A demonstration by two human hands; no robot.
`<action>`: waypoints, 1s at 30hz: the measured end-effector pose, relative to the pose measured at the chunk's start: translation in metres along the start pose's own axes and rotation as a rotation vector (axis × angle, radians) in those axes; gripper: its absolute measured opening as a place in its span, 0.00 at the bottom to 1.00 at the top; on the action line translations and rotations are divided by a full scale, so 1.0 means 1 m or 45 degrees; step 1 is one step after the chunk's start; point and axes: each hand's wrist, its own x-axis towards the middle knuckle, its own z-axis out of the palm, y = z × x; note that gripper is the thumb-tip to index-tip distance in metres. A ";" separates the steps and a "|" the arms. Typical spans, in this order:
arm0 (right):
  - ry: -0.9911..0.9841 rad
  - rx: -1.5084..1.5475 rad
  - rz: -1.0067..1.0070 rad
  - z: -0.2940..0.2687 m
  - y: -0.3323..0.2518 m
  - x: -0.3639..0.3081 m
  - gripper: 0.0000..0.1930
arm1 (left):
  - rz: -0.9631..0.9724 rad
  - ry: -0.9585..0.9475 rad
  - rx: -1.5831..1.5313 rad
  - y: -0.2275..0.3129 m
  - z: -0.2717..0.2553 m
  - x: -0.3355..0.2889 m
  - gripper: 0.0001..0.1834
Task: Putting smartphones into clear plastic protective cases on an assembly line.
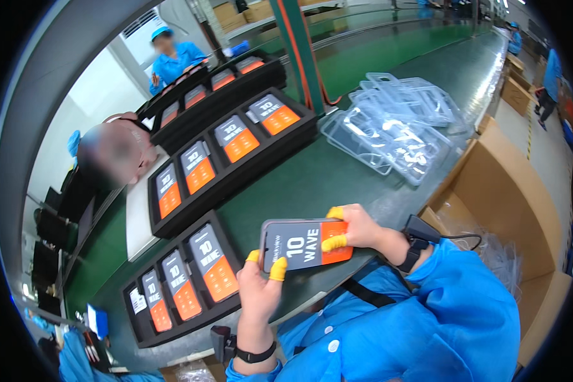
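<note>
I hold a smartphone (304,247) with a grey and orange front sheet between both hands, above the near edge of the green bench. My left hand (258,290) grips its left end, with yellow finger cots on the thumb and a finger. At the orange end my right hand (358,230) has closed on it, also with yellow finger cots. Just left of my left hand lies a black foam tray (192,325). Three similar phones (213,262) sit in its slots, and a small white label (137,300) shows at its left end.
Behind stands another black tray (239,179) of phones, with more stacked trays (229,94) beyond. Clear plastic shells (395,124) are heaped at the far right. A cardboard box (522,184) stands right of the bench. Co-workers in blue (178,60) are across the bench and farther off.
</note>
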 end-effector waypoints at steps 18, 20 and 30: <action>0.291 -0.083 0.065 0.010 -0.007 -0.001 0.22 | -0.054 -0.139 0.332 -0.001 -0.011 0.017 0.15; 0.335 -0.098 0.070 0.016 -0.008 0.001 0.21 | -0.074 -0.087 0.339 -0.007 -0.009 0.019 0.15; 0.400 0.742 0.240 0.044 -0.010 -0.001 0.26 | 0.020 -0.375 -0.428 -0.023 -0.022 -0.008 0.29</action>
